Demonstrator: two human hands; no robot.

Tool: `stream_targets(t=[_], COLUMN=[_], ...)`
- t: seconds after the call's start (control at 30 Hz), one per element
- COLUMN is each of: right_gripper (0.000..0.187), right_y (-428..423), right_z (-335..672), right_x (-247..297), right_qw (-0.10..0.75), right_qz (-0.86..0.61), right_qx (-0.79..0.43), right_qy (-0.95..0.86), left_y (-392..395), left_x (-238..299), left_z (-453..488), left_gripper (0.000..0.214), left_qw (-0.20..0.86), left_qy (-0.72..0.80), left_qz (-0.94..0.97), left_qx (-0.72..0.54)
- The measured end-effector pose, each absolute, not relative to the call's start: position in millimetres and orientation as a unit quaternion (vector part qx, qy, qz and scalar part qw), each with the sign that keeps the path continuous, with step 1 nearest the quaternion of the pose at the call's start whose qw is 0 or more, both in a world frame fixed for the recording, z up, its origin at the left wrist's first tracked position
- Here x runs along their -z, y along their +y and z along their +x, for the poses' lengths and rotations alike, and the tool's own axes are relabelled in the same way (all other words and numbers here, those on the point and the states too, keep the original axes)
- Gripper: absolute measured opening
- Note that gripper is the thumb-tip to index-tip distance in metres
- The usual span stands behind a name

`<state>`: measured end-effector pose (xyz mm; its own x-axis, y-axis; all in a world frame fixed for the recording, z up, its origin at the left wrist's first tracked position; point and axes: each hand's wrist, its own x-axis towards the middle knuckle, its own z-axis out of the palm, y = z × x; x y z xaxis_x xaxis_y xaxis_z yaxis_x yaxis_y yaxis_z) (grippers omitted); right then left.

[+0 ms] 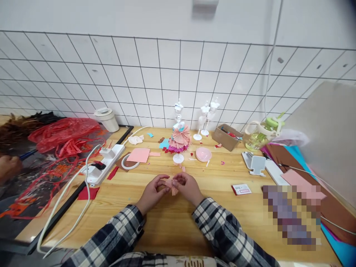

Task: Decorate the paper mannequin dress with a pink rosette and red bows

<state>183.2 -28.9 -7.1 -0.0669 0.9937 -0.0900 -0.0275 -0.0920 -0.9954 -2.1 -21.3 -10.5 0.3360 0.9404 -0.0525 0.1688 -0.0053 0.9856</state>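
Observation:
Between my two hands, low over the wooden table [211, 218], is a small piece of pleated pink paper [174, 189], fanned out at its lower end. My left hand [154, 191] pinches it from the left with thumb and fingers. From the other side my right hand [189, 187] grips its upper right edge, fingers bent over it. Just beyond stands a small white dress form [178, 126] wearing a tiered skirt of pink pleated paper fans [180, 138] above a magenta ruffle. A shallow pink dish [203, 154] lies to its right.
Left are pink paper sheets [139, 155], a tape roll [125, 163] and a power strip [107, 163] with looping cables. Two bare dress forms [204, 115], a cardboard box [227, 137] and a jug [260, 135] stand behind. Another person's hand [9, 168] is at far left.

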Motion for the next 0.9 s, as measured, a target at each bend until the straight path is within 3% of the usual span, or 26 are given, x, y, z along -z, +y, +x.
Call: stream_targets(t=[0.2,0.33,0.43,0.5,0.63,0.77,0.9], right_gripper=[0.061,0.055,0.053,0.05,0.044,0.027,0.022], right_y=[-49,-47,-37,-31,-30,-42,-57], right_z=[167,156,155,157,164,184,206], right_x=[2,1,-6,-12,-25,-25,-27], right_qw=[0.461,0.443,0.42,0.422,0.431,0.451,0.403], right_qz=[-0.501,-0.492,-0.51,-0.53,-0.557,-0.505,-0.386], right_qx=[-0.609,-0.621,-0.588,-0.537,-0.379,-0.11,0.033], right_qy=[-0.406,-0.421,-0.466,-0.503,-0.6,-0.728,-0.829], left_y=[-32,-44,-47,-43,-29,-22,-34], left_x=[-7,-14,-13,-13,-18,-33,-58], left_z=[-6,-19,-34,-47,-71,-72,-48], left_gripper=[0.046,0.041,0.038,0.032,0.021,0.054,0.034], left_qw=[0.497,0.448,0.352,0.261,0.14,0.076,0.003], left_qy=[0.483,0.498,0.54,0.572,0.581,0.511,0.401], left_qz=[0.605,0.636,0.639,0.654,0.741,0.803,0.854], left_qx=[-0.392,-0.383,-0.419,-0.421,-0.305,-0.296,-0.331])
